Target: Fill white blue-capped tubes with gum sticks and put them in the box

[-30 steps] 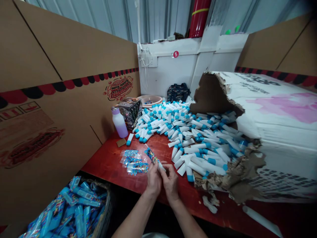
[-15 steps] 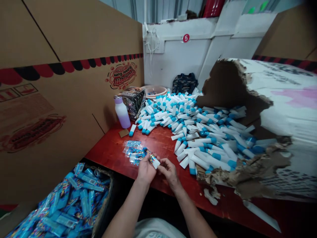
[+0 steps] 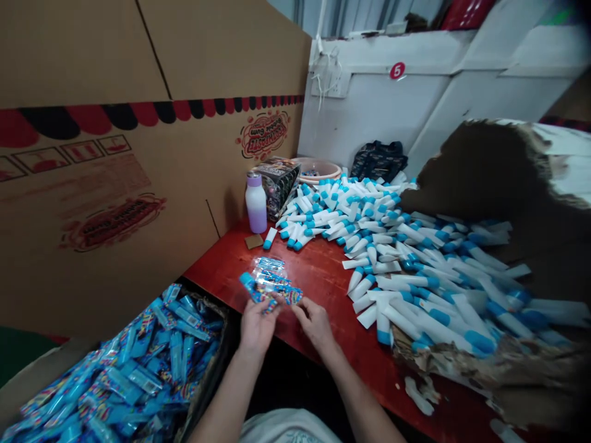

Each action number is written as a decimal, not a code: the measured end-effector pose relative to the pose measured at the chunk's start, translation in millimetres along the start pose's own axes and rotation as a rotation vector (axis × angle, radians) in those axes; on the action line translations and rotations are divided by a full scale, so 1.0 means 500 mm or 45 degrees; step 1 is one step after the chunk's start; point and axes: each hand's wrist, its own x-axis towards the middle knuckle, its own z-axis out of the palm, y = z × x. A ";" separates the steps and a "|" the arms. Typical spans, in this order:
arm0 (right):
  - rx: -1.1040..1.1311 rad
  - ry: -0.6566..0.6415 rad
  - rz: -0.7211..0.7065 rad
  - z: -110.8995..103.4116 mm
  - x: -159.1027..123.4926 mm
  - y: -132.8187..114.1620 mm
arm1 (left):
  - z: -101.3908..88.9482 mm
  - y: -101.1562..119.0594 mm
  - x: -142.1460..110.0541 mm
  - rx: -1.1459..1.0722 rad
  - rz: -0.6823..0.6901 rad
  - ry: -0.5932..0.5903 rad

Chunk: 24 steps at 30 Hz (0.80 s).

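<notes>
My left hand [image 3: 257, 327] is closed around a toothpaste tube [image 3: 250, 284] covered in a blue, colourfully printed wrapper, its blue end pointing up and left. My right hand [image 3: 314, 323] has its thumb and forefinger drawn together at the near edge of a printed plastic wrapper [image 3: 293, 295]. Just beyond both hands, several flat clear-and-blue wrappers [image 3: 270, 264] lie overlapping on the red table [image 3: 318, 261]. To the right spreads a large heap of plain white tubes with blue caps [image 3: 383, 267].
A box of wrapped tubes [image 3: 133, 375] stands low at the left. A purple bottle [image 3: 256, 206], a dark printed box [image 3: 279, 178], a pink basin [image 3: 323, 166] and a dark bag [image 3: 379, 161] line the back. A torn carton [image 3: 489, 160] opens at right; a cardboard wall [image 3: 194, 147] borders the left.
The view has swung left. The tube in my left hand now points its blue end up and left, its white end no longer showing. My right fingers have left the tube for the wrapper edge.
</notes>
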 end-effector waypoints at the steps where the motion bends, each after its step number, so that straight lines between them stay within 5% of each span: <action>1: -0.134 0.015 -0.026 0.006 0.012 -0.003 | -0.023 0.032 0.004 0.000 0.096 0.049; 6: -0.833 0.057 -0.085 0.041 0.063 -0.013 | -0.147 0.192 0.014 -0.040 0.450 0.398; 10: -0.987 0.043 -0.099 0.059 0.073 0.001 | -0.202 0.235 0.009 -0.067 0.511 0.491; 14: -0.886 0.068 -0.094 0.059 0.076 0.026 | -0.183 0.177 -0.003 0.097 0.437 0.397; 24: -0.146 0.397 -0.221 0.001 0.043 0.023 | -0.020 -0.042 -0.008 0.600 -0.006 -0.212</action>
